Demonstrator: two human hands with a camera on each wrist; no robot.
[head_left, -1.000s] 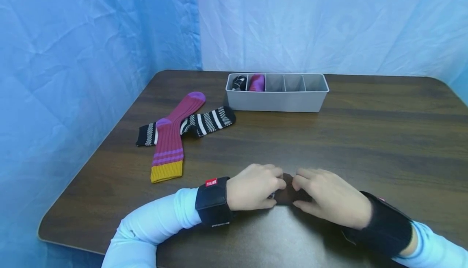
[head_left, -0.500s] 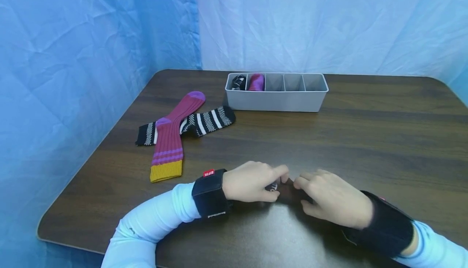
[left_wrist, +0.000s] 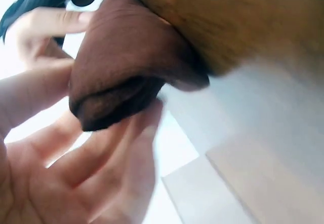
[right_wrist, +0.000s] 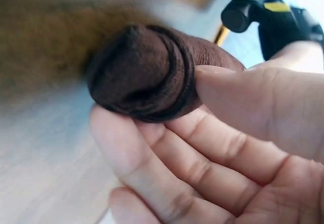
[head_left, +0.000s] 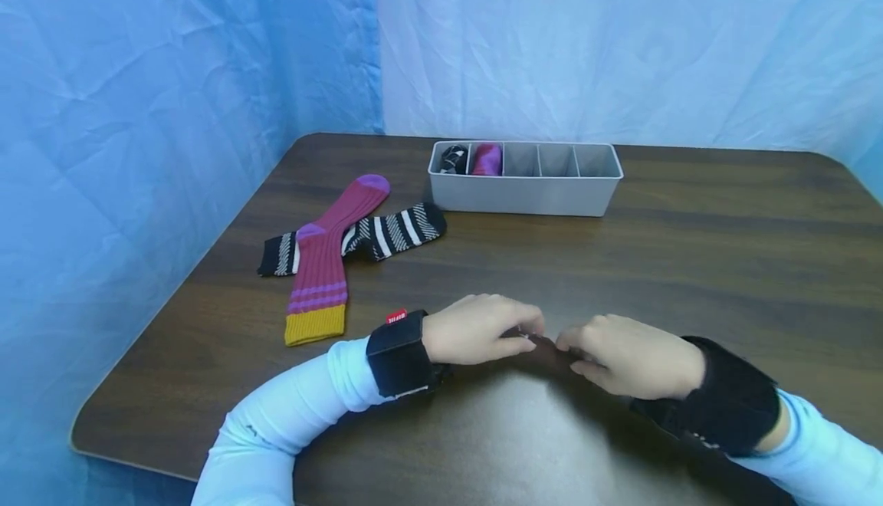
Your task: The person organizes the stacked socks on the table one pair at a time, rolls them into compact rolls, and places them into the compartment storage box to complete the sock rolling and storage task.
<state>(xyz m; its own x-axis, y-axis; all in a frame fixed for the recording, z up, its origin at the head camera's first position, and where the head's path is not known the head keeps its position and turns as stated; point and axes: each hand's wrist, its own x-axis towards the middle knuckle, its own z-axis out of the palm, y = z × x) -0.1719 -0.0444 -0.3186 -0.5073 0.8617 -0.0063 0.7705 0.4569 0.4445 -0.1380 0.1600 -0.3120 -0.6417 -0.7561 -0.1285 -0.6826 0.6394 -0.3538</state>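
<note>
A rolled-up dark brown sock [head_left: 543, 346] spans the gap between both hands, mostly covered by fingers in the head view. At its left end, my left hand [head_left: 479, 330] pinches it between thumb and fingers. The left wrist view shows the sock [left_wrist: 129, 41] as a thick folded bundle with a dark opening at one end. My right hand [head_left: 624, 356] grips the other end. In the right wrist view, the thumb lies on the side of the rolled sock [right_wrist: 134, 72] and the fingers curve beneath it, with layered folds visible at the end.
A grey divided box [head_left: 524, 195] stands at the back, holding a black-and-white roll [head_left: 453, 159] and a purple roll [head_left: 487, 159] in its two leftmost compartments. Left on the table, a magenta sock [head_left: 324, 261] with a yellow cuff lies across a black-and-white striped sock [head_left: 400, 231].
The brown sock showed as a broader dark patch on the table; now it looks narrower between the hands. Both hands have shifted slightly away from the body, and the left index finger has bent back down.
</note>
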